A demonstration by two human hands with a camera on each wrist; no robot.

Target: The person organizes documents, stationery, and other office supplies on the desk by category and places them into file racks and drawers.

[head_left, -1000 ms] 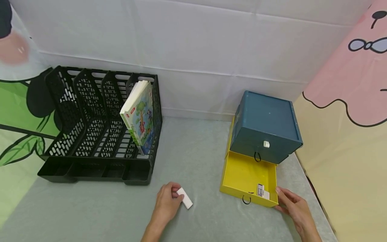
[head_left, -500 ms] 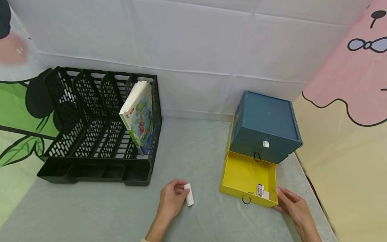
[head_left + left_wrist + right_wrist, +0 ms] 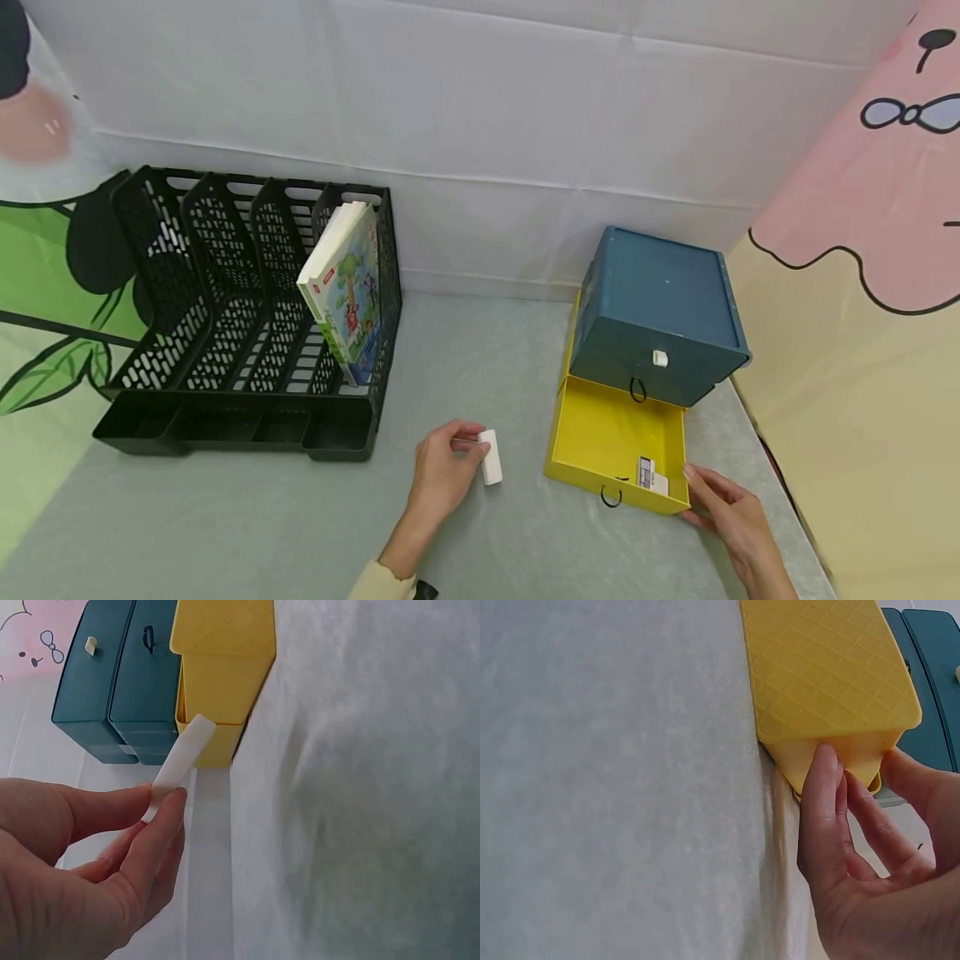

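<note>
A small white block that looks like an eraser [image 3: 491,457] is pinched between the thumb and fingers of my left hand [image 3: 444,471], above the grey table. The left wrist view shows the same block [image 3: 180,761] tilted, with one end sticking out past the fingertips. My right hand [image 3: 731,521] holds the side of the pulled-out yellow drawer [image 3: 600,425] near its front corner. In the right wrist view the thumb is at the upper edge of the drawer's side [image 3: 855,750] and the fingers are lower on it. A small barcode-labelled piece [image 3: 652,475] lies inside the drawer.
Blue drawers [image 3: 663,308] sit above the yellow one, with a white knob [image 3: 660,358] and a black loop. At left stands a black file rack [image 3: 255,275] with front trays and books [image 3: 348,287] in its rightmost slot. A white cloth hangs behind.
My left hand has moved up and to the right with the white block, closer to the yellow drawer. The block has turned more upright in the head view. My right hand and the drawer keep still.
</note>
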